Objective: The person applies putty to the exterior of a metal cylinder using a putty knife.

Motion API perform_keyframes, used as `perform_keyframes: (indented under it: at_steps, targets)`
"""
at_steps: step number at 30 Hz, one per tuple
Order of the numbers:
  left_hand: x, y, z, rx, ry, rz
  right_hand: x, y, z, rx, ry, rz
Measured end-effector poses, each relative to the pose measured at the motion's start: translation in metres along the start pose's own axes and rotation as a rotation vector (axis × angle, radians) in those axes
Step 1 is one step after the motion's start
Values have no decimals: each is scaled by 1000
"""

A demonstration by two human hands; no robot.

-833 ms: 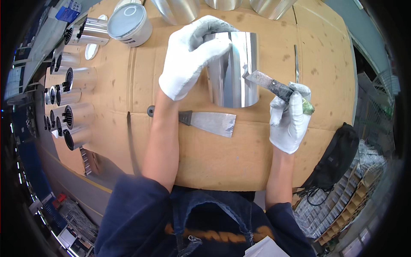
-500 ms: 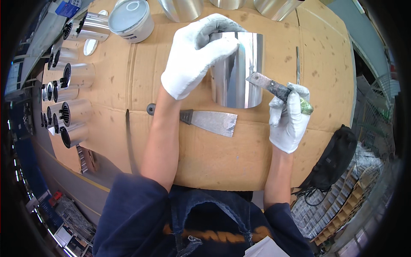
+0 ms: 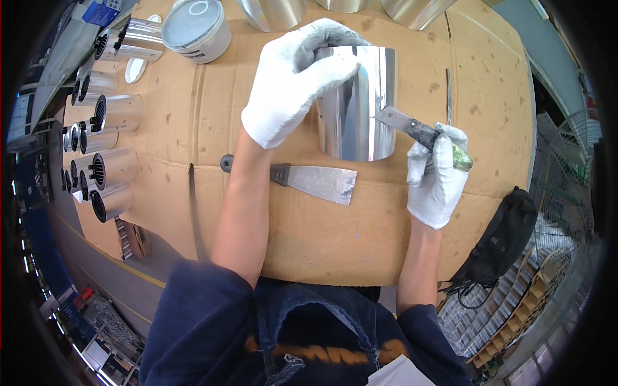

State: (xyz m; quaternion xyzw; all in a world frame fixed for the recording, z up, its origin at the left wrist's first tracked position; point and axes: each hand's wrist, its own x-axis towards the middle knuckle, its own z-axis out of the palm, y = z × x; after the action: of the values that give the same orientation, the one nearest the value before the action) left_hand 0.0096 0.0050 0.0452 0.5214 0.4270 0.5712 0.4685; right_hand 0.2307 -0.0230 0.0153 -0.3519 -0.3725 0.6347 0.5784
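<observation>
Our left hand (image 3: 283,90) grips the cylinder (image 3: 373,96) near its rim, over the cardboard (image 3: 309,248); our right hand (image 3: 439,174) clasps the blade (image 3: 398,119), tip by the wall: pressing too hard could make it slip and scratch

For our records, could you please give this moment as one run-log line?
left hand: gripping metal cylinder | right hand: holding narrow scraper, tip at cylinder, contact unclear | nearby: wide scraper on cardboard
</observation>
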Motion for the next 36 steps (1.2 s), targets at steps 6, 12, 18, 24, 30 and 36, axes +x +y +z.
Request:
perform_keyframes:
  at_steps: [6,12,18,24,30,36]
  targets:
    - [0,0,0,10,-1,-7,0,-1,4,-21,-6,5]
    - [0,-1,1,19,20,8,-2,-4,3,-17,-5,-26]
    - [1,0,2,44,14,8,0,-4,2,-102,-5,-53]
    - [1,-1,4,67,28,24,0,-4,2,-75,14,-28]
    - [1,-1,3,70,30,16,-1,-5,0,-39,18,-37]
    - [2,-1,6,178,58,34,3,-3,-7,102,95,-33]
